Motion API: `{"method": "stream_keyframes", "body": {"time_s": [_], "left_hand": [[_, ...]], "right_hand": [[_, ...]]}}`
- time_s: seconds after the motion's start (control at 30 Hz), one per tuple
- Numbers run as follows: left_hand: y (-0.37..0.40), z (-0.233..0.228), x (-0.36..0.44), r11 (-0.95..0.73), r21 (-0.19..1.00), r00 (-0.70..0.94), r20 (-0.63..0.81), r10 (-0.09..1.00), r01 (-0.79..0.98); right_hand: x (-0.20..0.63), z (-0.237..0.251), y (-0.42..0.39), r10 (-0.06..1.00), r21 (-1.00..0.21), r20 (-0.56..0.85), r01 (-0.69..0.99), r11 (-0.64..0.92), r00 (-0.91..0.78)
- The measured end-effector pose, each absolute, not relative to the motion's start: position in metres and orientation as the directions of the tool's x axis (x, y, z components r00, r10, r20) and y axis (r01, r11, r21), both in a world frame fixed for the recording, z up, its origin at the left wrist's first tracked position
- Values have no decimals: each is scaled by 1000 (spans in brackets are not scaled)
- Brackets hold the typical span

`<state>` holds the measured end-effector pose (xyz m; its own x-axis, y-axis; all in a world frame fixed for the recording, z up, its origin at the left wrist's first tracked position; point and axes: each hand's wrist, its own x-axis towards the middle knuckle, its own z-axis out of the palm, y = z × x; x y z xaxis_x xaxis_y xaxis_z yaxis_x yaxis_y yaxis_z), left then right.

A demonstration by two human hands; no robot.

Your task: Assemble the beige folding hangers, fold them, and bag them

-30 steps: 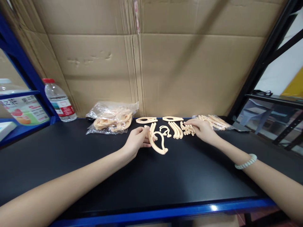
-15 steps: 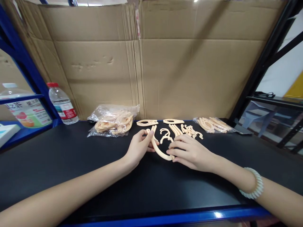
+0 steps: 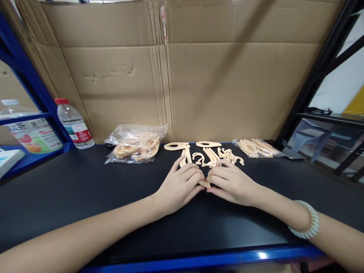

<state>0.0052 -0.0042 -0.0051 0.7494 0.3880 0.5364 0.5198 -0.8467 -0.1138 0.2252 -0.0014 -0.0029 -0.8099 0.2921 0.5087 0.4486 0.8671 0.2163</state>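
Observation:
Both hands meet over the black table, closed on a beige plastic clothes hanger part (image 3: 205, 184). My left hand (image 3: 182, 185) wraps it from the left with bent fingers and hides most of its length. From the right, my right hand (image 3: 233, 184) pinches its end between thumb and fingers. Just beyond the hands lie loose hanger arms (image 3: 186, 155), a hanger hook (image 3: 199, 158), more straight arms (image 3: 209, 155) and a small heap of hooks (image 3: 229, 156). Behind them rest two folded hangers, one on the left (image 3: 175, 146) and one on the right (image 3: 208, 144).
A clear bag of hanger parts (image 3: 136, 146) lies back left, another bag (image 3: 256, 148) back right beside a dark flat object (image 3: 292, 153). A red-capped bottle (image 3: 75, 127) stands by the blue frame. Cardboard (image 3: 241, 83) walls off the back.
My left hand has moved right and down along the curved hanger part, up against my right hand, covering it. My right hand has stayed nearly in place.

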Motion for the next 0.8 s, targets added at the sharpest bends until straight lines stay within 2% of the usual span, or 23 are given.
{"method": "stream_keyframes", "body": {"time_s": [0.13,0.23,0.3,0.53,0.6,0.7,0.8], "left_hand": [[-5,-6,7,-831,-192,786,486,381,522],[-5,-6,7,-832,-185,795,458,397,523],[-6,-6,7,-832,-161,789,451,416,531],[-4,-10,7,-855,-16,754,482,447,518],[-4,-11,6,-863,-40,752,512,416,504],[-2,-6,3,-868,-150,770,550,324,473],[6,6,-4,-879,-157,782,544,304,450]], "right_hand": [[222,-4,-3,258,273,505,436,858,-824],[221,-5,-4,220,314,522,425,849,-824],[221,-6,-4,227,277,533,422,863,-815],[218,-10,-6,375,-132,555,367,921,-742],[218,-9,-7,435,-237,564,366,900,-702],[220,-5,-4,581,-396,578,426,813,-573],[227,-3,5,648,-459,609,462,759,-458]]}}
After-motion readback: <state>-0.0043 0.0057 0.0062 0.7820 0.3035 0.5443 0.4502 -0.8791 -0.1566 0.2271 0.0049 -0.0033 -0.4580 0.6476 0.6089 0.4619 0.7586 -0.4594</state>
